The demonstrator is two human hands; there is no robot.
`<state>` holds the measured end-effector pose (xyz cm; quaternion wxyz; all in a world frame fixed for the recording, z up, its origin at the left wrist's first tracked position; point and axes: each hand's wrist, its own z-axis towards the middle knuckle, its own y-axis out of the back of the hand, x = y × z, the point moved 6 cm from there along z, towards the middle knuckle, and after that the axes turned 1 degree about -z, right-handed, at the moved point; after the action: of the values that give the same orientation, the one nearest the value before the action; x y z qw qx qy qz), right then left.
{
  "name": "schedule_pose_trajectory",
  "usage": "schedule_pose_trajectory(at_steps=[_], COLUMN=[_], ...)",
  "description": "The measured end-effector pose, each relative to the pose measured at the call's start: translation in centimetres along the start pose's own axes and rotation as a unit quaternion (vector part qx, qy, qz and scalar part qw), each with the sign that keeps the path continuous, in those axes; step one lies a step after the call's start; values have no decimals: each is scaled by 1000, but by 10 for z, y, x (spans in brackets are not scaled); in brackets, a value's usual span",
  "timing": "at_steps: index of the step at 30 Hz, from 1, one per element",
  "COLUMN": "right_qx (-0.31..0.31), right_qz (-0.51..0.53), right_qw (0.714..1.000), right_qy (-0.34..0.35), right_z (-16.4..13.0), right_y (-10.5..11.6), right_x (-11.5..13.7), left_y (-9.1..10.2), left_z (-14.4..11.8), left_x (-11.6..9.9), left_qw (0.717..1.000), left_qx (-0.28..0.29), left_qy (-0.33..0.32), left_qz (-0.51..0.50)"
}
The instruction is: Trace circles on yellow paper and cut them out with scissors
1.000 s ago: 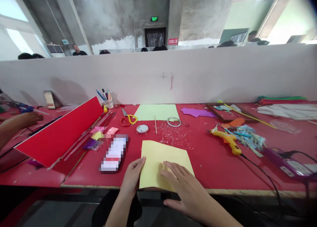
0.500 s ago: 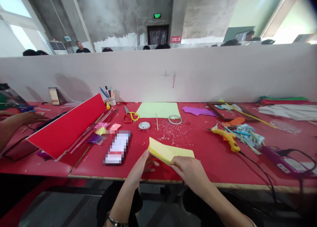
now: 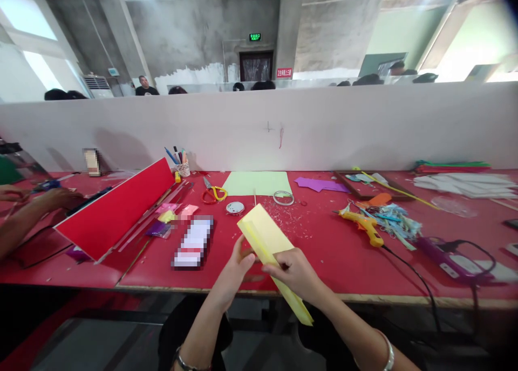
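A folded sheet of yellow paper [image 3: 265, 228] is held slanted over the front edge of the table, its lower end reaching past the edge. My right hand [image 3: 298, 274] grips it near the middle, thumb laid across the folded strip. At the paper's left side, my left hand [image 3: 238, 266] has its thumb by the edge and its other fingers partly hidden behind the sheet. Just beyond the paper lie a wooden stick [image 3: 254, 197], a round white disc [image 3: 235, 207] and a clear ring [image 3: 283, 198].
On the left are a phone [image 3: 193, 241], scissors [image 3: 214, 192], a pen cup [image 3: 183, 169] and a slanted red board [image 3: 121, 209]. A yellow glue gun [image 3: 364, 225] with a cord lies right. A white partition [image 3: 226, 125] stands behind. Another person's arm [image 3: 36, 209] is far left.
The yellow paper has turned from lying crosswise to a steep slant, with its folded strip now facing me. My right hand has shifted slightly down. The view has tilted up a little.
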<state>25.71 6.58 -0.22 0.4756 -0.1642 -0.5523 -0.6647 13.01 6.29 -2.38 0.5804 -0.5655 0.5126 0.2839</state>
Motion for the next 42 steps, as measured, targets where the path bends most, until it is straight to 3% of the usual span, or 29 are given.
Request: schedule_pose_trajectory(at_steps=[2,6,11,18,21,25,28,32,38,42], right_qx=[-11,3,25,18,-3,-27,-19,42,88,57], right_qz=[30,64,113,116,83,40,39,60,99,59], right_qw=[999,998,993,993,997,999,999,997,991,997], right_qy=[-5,0,0,-3,3,-1,4,18,35,0], right_z=[0,2,2,-7,-12,-17,-17,-15,-13,-9], right_y=[-5,-15,-18,-12,-10,-11,-11,-9,-3,6], right_x=[-1,2,4,15,25,29,29,26,24,19], left_y=[-7,-11,-15,0,3,10,4,-9,-11,-6], left_z=[-4,-6,-7,-8,-8,-12,-18,-27,-25,-23], left_x=[3,8,16,35,36,38,38,31,25,25], left_qw=[1000,999,998,994,995,991,996,1000,1000,1000], left_qx=[8,-48,-50,-89,-87,-132,-91,-17,5,-18], left_qy=[1,-6,2,45,27,4,-14,-2,2,7], left_qz=[-15,-11,-39,-42,-32,-13,-10,-20,15,-12])
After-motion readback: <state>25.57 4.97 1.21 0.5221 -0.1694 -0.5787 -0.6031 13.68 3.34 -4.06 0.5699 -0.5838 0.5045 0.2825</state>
